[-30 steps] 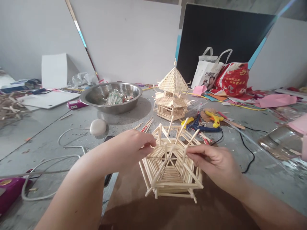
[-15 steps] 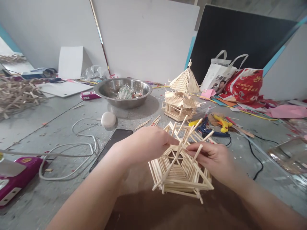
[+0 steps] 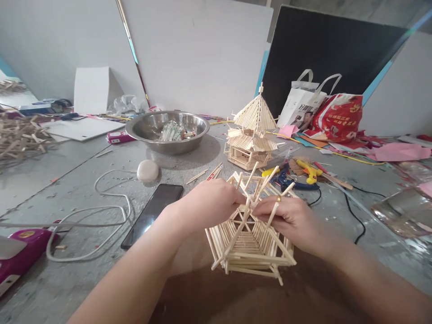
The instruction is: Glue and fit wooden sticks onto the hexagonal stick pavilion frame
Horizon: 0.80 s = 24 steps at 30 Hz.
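Observation:
A hexagonal roof frame (image 3: 248, 245) built of thin wooden sticks sits on a brown board (image 3: 236, 292) in front of me. My left hand (image 3: 211, 204) is closed, pinching the sticks at the top centre of the roof frame. My right hand (image 3: 292, 218), with a ring on one finger, pinches the same sticks from the right side. Loose stick ends poke up between my two hands. A finished stick pagoda (image 3: 251, 132) stands behind on the grey table (image 3: 84, 180).
A black phone (image 3: 153, 213) lies left of my left arm, by a white cable (image 3: 101, 211) and a white round object (image 3: 147, 171). A steel bowl (image 3: 168, 130), glue guns (image 3: 297, 173), bags (image 3: 324, 112) and a stick pile (image 3: 18, 135) surround the work area. A magenta device (image 3: 18, 249) sits at the left.
My hands have closed in together at the top of the roof frame, pulling the upright sticks toward the centre. The view shifted so the phone came into sight.

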Each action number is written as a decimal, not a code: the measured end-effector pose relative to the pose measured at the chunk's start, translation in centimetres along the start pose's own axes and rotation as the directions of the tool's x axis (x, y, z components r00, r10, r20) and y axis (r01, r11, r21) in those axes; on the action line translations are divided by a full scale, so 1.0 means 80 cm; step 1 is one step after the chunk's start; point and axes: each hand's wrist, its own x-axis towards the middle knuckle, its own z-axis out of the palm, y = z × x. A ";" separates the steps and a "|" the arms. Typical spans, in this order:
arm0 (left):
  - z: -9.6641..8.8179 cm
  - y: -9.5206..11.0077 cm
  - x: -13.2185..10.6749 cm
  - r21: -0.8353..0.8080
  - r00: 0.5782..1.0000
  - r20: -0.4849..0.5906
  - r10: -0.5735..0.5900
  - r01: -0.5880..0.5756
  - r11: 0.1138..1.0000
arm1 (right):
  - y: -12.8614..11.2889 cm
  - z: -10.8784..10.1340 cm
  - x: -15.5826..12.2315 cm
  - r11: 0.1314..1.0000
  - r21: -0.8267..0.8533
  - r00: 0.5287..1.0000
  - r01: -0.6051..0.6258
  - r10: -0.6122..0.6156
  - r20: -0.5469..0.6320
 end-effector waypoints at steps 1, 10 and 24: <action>0.000 -0.001 0.000 -0.005 1.000 0.002 0.003 -0.003 1.000 | -0.001 -0.001 0.000 1.000 -0.002 1.000 0.015 -0.015 0.016; -0.009 -0.003 -0.007 -0.082 1.000 0.027 0.002 0.000 0.997 | 0.001 -0.004 -0.008 0.997 -0.051 0.998 0.049 -0.048 0.032; -0.026 -0.008 -0.015 -0.112 0.979 0.190 -0.073 0.095 0.989 | 0.000 -0.006 -0.017 0.996 -0.074 0.998 0.048 -0.045 0.041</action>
